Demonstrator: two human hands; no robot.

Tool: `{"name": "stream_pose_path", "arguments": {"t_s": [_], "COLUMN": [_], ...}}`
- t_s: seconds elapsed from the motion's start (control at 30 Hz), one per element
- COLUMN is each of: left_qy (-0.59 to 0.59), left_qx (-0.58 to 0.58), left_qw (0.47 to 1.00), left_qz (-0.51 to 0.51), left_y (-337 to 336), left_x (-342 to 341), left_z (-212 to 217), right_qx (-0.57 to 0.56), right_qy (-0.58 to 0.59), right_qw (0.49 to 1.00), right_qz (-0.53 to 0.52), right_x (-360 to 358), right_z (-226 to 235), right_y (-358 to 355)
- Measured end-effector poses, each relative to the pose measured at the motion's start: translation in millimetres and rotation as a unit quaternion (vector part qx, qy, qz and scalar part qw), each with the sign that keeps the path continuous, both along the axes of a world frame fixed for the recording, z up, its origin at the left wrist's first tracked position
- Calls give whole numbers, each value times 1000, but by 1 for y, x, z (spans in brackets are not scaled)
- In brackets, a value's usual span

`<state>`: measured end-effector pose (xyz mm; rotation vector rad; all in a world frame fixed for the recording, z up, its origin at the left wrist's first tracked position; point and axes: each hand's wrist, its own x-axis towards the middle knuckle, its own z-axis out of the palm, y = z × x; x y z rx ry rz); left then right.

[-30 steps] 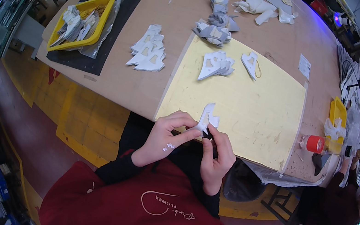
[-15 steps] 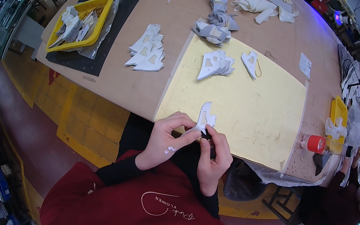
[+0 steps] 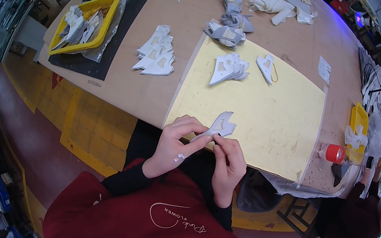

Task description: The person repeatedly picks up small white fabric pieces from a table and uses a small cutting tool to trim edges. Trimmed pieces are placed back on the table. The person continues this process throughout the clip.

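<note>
A small white shaped piece with a cut-out window (image 3: 224, 130), like a shoe-upper part, is held over the near edge of a yellow sheet (image 3: 268, 125). My left hand (image 3: 170, 143) pinches its near left end between thumb and fingers; small white bits stick to the back of this hand. My right hand (image 3: 228, 169) is closed, with thumb and index fingertip pressed at the piece's near right edge. A tiny dark spot shows at that fingertip; what it is I cannot tell. Farther off on the sheet lie a fanned stack of similar white pieces (image 3: 227, 69) and one piece with a yellow loop (image 3: 264, 67).
Left of the sheet lies another white stack (image 3: 156, 52). A yellow tray (image 3: 110, 16) of pieces sits on a black board (image 3: 128, 26). Grey-white bundles (image 3: 226, 35) lie beyond. At right are a red-capped bottle (image 3: 334, 153), a yellow basket (image 3: 359, 114) and a co-worker's sleeve (image 3: 354, 212).
The white piece has tilted to the right and turned flatter. My right fingers have shifted slightly along its edge, and the larger dark patch seen beneath them before is mostly out of sight.
</note>
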<state>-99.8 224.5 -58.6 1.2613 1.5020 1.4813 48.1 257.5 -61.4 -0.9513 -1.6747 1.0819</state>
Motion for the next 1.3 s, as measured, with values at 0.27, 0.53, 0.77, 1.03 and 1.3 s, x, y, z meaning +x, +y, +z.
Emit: {"name": "stream_pose_path", "arguments": {"t_s": [0.27, 0.53, 0.77, 1.03, 1.3], "left_qy": [-74, 16, 52, 323, 349], "left_qx": [-60, -71, -101, -82, -50], "left_qw": [995, 995, 991, 919, 893], "left_qz": [2, 61, 78, 208, 280], "left_y": [3, 12, 9, 21, 30], "left_x": [0, -7, -62, -140, -126], "left_z": [-3, -11, -14, -24, -40], "right_qx": [-473, 104, 64, -58, -26], "right_qy": [422, -72, -187, -153, -137], "right_qw": [762, 990, 958, 980, 983], "right_qz": [132, 65, 208, 115, 120], "right_x": [14, -17, -11, 7, 4], "right_z": [-10, 6, 4, -5, 2], "right_y": [5, -16, -7, -3, -7]}}
